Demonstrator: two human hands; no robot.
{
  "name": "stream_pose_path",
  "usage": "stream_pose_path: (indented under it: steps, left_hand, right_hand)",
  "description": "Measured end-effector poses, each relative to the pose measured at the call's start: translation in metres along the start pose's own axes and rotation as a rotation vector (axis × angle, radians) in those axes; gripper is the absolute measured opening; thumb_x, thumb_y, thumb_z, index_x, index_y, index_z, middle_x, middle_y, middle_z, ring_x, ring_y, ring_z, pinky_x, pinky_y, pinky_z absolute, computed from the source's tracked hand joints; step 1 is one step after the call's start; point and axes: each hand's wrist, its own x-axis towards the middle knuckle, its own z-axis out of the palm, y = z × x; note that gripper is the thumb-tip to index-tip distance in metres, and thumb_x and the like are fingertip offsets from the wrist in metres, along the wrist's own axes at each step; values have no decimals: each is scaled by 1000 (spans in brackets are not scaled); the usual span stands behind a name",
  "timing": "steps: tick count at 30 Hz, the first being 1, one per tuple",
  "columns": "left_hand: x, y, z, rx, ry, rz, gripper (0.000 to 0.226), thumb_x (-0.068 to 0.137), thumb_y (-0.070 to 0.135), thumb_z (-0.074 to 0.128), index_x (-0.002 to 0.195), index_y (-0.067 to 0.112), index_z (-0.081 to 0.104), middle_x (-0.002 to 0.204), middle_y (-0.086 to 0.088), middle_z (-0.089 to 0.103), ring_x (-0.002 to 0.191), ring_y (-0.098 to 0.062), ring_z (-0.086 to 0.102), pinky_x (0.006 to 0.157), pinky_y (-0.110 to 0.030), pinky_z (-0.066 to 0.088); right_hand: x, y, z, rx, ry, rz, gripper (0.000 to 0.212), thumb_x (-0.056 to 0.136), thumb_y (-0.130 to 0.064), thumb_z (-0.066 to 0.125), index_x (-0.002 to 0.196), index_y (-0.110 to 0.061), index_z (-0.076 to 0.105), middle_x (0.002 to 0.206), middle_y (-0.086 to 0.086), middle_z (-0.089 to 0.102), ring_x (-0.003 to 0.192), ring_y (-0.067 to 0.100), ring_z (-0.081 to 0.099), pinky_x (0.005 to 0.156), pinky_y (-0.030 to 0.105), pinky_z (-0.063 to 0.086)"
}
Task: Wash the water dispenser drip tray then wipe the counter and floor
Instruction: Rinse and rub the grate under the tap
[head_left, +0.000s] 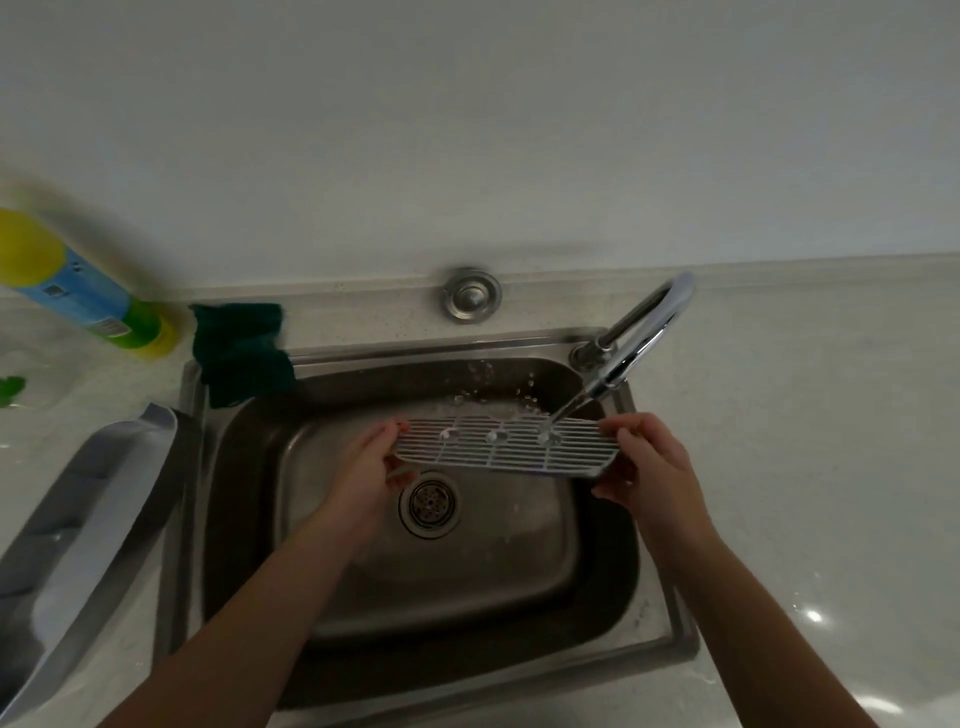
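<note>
A white slotted drip tray grate (506, 447) is held flat over the steel sink (654, 582). My left hand (371, 467) grips its left end and my right hand (649, 462) grips its right end. Water runs from the chrome faucet (644, 332) onto the grate's right part and splashes toward the back of the basin. The grey and white drip tray base (88, 519) lies on the counter to the left of the sink.
A dark green cloth (239, 353) hangs over the sink's back left corner. A yellow, blue and green bottle (83, 291) stands at the far left. The sink drain (428, 501) sits below the grate. The pale counter (805, 441) extends to the right.
</note>
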Motion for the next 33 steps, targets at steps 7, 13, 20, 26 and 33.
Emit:
stream_pose_path:
  steps: [7,13,20,26,33]
  left_hand:
    - [-4,30,47,-194,-129,149,21,97,15,63,116,14,74,104,-9,79,91,-20,76,72,-31,61]
    - [-45,31,79,20,-276,243,21,99,13,63,116,16,74,114,-11,77,105,-28,74,91,-43,61]
    - [-63,-15,70,9,-245,71,50,97,-4,59,140,21,55,127,-13,72,115,-32,71,94,-49,60]
    - [-53,-36,55,-145,-95,-38,46,91,-13,61,127,16,60,113,-14,76,92,-25,76,75,-38,62]
    - [-28,3,38,-316,-138,79,23,97,12,63,117,15,73,116,-11,77,103,-28,74,91,-48,58]
  right_hand:
    - [-16,55,-34,1,122,191,28,106,-14,50,115,-34,68,112,1,75,97,23,76,75,40,64]
    - [-1,88,-41,57,207,325,21,105,-10,53,125,-10,60,113,5,69,94,23,72,62,31,63]
    - [25,48,-49,82,369,220,17,97,-15,51,104,-19,66,108,15,70,93,29,70,63,37,58]
    - [29,12,-27,-84,287,63,17,102,-22,50,97,-19,66,100,11,70,81,17,68,67,34,57]
    - [-4,51,20,-55,4,211,11,102,-6,54,99,-11,64,96,8,72,78,13,75,64,25,60]
